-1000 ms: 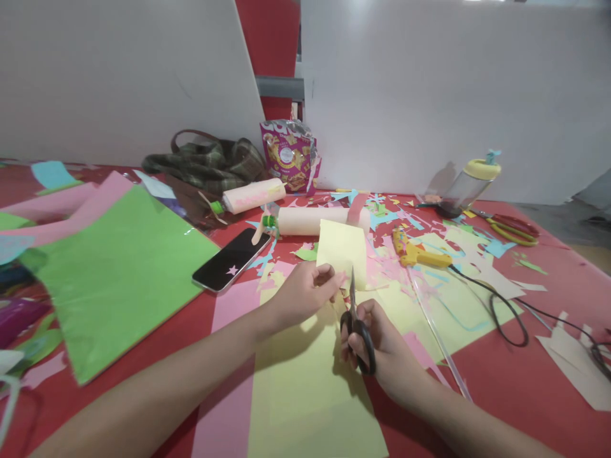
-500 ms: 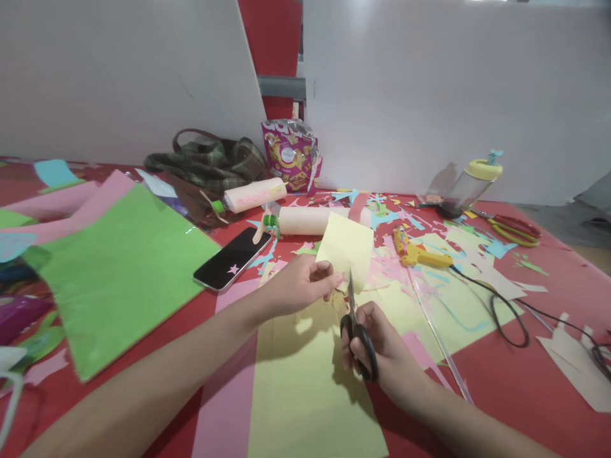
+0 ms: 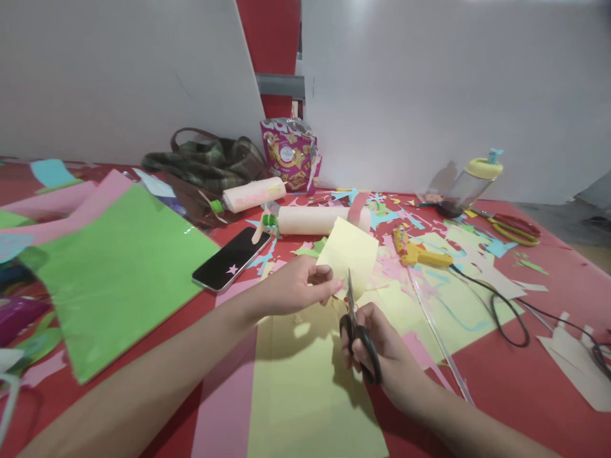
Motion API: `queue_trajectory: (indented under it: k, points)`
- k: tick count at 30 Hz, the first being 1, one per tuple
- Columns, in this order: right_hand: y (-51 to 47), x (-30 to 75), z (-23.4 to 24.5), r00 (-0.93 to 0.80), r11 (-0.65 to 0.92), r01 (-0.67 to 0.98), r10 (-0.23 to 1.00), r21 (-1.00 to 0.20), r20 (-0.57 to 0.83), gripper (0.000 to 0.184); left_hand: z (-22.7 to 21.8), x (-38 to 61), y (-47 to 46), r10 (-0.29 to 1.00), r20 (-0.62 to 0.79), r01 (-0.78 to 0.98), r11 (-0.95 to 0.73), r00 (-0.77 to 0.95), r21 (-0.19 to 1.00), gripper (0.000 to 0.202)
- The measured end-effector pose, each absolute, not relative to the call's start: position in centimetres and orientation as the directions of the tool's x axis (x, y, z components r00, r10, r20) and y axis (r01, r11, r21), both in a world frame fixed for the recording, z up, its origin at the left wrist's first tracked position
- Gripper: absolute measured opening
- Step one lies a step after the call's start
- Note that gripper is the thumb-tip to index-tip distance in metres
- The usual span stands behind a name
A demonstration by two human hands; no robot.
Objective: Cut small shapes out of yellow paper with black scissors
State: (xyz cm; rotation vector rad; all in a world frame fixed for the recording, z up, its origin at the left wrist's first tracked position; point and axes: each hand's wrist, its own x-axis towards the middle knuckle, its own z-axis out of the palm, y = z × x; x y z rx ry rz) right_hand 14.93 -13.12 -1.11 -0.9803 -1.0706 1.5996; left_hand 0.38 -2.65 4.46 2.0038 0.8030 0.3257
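My left hand pinches the lower left edge of a small pale yellow paper piece and holds it up above the table. With its fingers through the black handles, my right hand grips a pair of scissors. The blades point up and lie against the lower edge of the paper piece, close to my left fingertips; whether they are parted I cannot make out. Beneath both hands a large yellow sheet lies over a pink sheet.
A phone and a green sheet lie to the left. Behind are paper-wrapped bottles and a purple snack bag. On the right are a yellow glue gun with its cord, a tilted clear container and red-yellow scissors.
The small yellow paper piece has turned clockwise in my left hand, its upper edge now slanting down to the right. Both hands stay in nearly the same place.
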Motion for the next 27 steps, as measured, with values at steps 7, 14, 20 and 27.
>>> queue_trajectory:
  k: [7,14,20,27]
  points:
    - [-13.1,14.8,-1.0,-0.266,-0.189,-0.292,0.958,-0.938,-0.110,0.034,4.9,-0.2,-2.2,0.612,-0.163,0.456,-0.360,0.774,0.814,0.032]
    - [-13.0,14.7,-0.6,-0.295,-0.230,-0.278,0.944,-0.933,-0.144,0.037,5.8,-1.0,-1.6,0.552,-0.200,0.459,-0.382,0.810,0.802,0.027]
    - [-13.2,14.8,-0.7,-0.319,-0.270,-0.247,0.930,-0.931,-0.185,0.038,6.4,-1.6,-1.3,0.490,-0.251,0.460,-0.370,0.835,0.807,0.027]
    - [-13.1,15.0,-0.7,-0.355,-0.288,-0.258,0.916,-0.922,-0.186,0.039,5.9,-1.3,-1.7,0.498,-0.222,0.433,-0.361,0.838,0.826,0.028]
